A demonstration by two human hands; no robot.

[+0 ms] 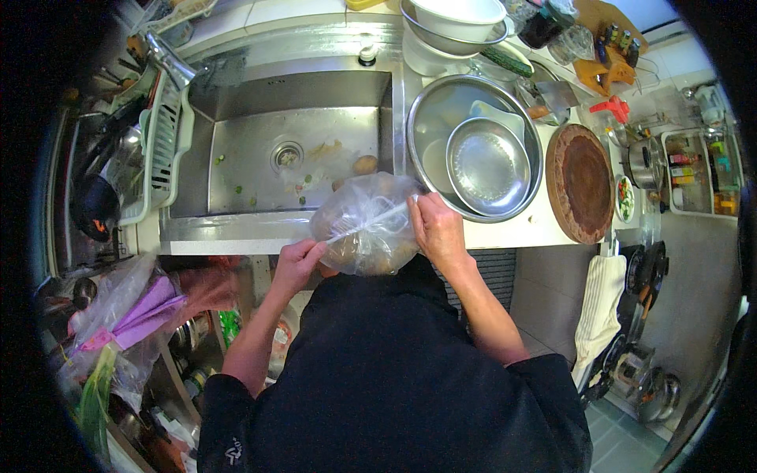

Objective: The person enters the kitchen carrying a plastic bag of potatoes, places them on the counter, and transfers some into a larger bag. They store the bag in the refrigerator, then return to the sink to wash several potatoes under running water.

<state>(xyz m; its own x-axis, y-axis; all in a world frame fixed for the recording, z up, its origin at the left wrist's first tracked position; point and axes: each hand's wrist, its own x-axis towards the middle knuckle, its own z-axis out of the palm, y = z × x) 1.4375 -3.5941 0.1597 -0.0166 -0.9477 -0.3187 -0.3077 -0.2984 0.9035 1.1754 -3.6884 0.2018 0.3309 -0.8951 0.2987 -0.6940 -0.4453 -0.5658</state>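
Observation:
A clear plastic bag [369, 233] with brown, potato-like lumps inside sits at the sink's front edge, close against my body. My left hand [298, 263] pinches one twisted end of the bag at its left side. On the other side, my right hand [437, 227] grips the opposite end. Between both hands the plastic is drawn into a taut white strip, gathered at the middle. Just beyond the bag, a loose potato [365, 165] lies in the stainless steel sink [242, 142]; another brown lump is partly hidden behind the bag.
Right of the sink, a large metal basin [417, 127] holds a smaller metal bowl [488, 165]. Farther right is a round wooden chopping board [582, 183]. A cucumber [505, 61] lies behind the basin. A white dish rack [168, 139] stands left, and food scraps surround the drain [287, 156].

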